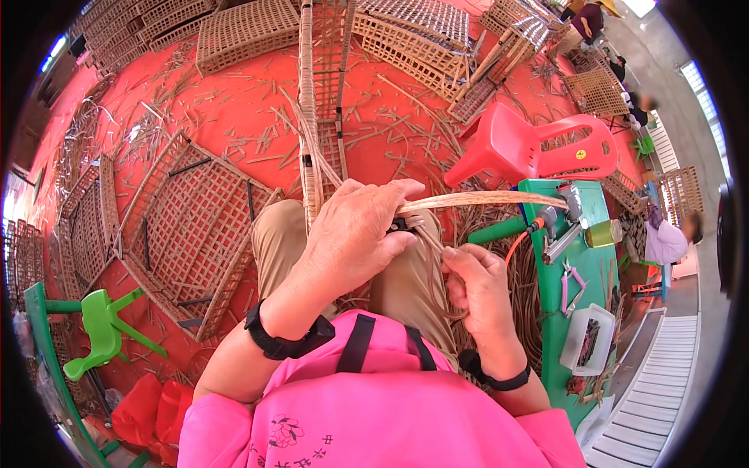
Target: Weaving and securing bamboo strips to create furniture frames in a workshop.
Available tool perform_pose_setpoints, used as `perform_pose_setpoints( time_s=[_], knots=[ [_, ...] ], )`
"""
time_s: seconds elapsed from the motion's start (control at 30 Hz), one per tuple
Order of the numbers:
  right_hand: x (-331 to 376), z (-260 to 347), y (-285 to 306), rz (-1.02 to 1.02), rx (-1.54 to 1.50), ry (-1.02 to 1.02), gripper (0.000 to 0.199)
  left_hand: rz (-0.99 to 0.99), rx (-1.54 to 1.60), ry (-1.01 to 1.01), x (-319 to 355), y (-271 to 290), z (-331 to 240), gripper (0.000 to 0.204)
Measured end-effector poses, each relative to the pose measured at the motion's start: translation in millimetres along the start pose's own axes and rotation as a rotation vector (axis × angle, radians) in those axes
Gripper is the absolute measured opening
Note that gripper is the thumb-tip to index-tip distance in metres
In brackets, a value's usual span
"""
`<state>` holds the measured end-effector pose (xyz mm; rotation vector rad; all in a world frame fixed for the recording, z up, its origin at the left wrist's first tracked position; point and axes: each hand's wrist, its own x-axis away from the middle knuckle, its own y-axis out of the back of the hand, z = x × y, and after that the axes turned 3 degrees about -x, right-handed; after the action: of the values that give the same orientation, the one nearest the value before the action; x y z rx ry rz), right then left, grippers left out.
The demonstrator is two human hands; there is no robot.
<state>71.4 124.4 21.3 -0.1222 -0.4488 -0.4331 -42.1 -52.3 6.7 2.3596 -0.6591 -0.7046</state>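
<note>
My left hand (355, 234) is closed over a tall woven bamboo lattice panel (321, 93) that stands between my knees, pinching a flat pale bamboo strip (484, 200) against it, with a small dark object under the fingers. The strip runs out to the right over a green bench. My right hand (476, 285) sits just below and to the right, fingers pinched on thin bamboo strands that lead up toward the left hand. Both wrists wear black bands.
Woven lattice panels (187, 226) lie on the red floor to the left and far ahead. A tipped red plastic chair (530, 144) and a green bench (581, 257) with tools, pliers and a white tray are right. A green stool (101, 327) lies lower left. People sit far right.
</note>
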Motion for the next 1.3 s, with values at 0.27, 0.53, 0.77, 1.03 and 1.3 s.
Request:
perform_pose_setpoints(
  time_s=[0.27, 0.53, 0.77, 1.03, 1.3],
  knots=[
    [-2, -29, -23, -0.074, 0.052, 0.269, 0.026, 0.061, 0.147, 0.064, -4, 2, 4, 0.058],
    [-20, -19, -29, -0.036, 0.146, 0.310, 0.026, 0.173, 0.223, 0.287, -28, 2, 19, 0.049],
    [28, -7, -26, 0.171, -0.055, 0.154, 0.065, 0.337, 0.564, 0.285, -56, -2, 34, 0.034],
    [14, -21, -10, -0.033, 0.719, 0.903, 0.067, -0.045, 0.607, 0.321, -142, 36, 57, 0.023],
    [-21, -41, -21, 0.015, 0.446, 0.847, 0.059, -0.278, 0.541, 0.075, -215, 57, 108, 0.028]
  ],
)
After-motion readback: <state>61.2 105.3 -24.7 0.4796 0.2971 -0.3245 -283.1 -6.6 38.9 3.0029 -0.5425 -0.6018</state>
